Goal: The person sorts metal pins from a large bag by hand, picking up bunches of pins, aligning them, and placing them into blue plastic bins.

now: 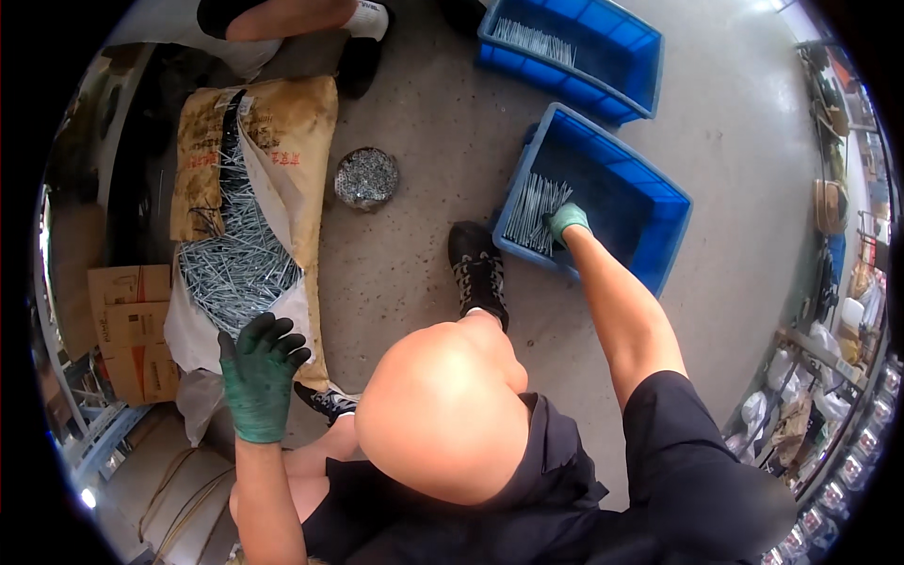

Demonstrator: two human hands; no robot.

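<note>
My left hand (260, 379), in a green glove with black fingers, is held over the near end of a torn sack (299, 122). Its fingers are spread and nothing is in them. Long, thin, nail-like metal rods (235, 268) lie jumbled in the sack's opening. My right hand (569, 222), also gloved, reaches into the nearer blue crate (670, 212). It touches or lies right beside a row of similar rods (535, 212), aligned along the crate's left side. The right fingers are mostly hidden, so their grip is unclear.
A second blue crate (603, 99) with aligned rods stands farther off. A round container of small metal pieces (366, 179) sits on the floor beside the sack. Cardboard boxes (137, 330) stand at left. Shelving (819, 363) lines the right. Another person's leg (292, 19) shows at top left.
</note>
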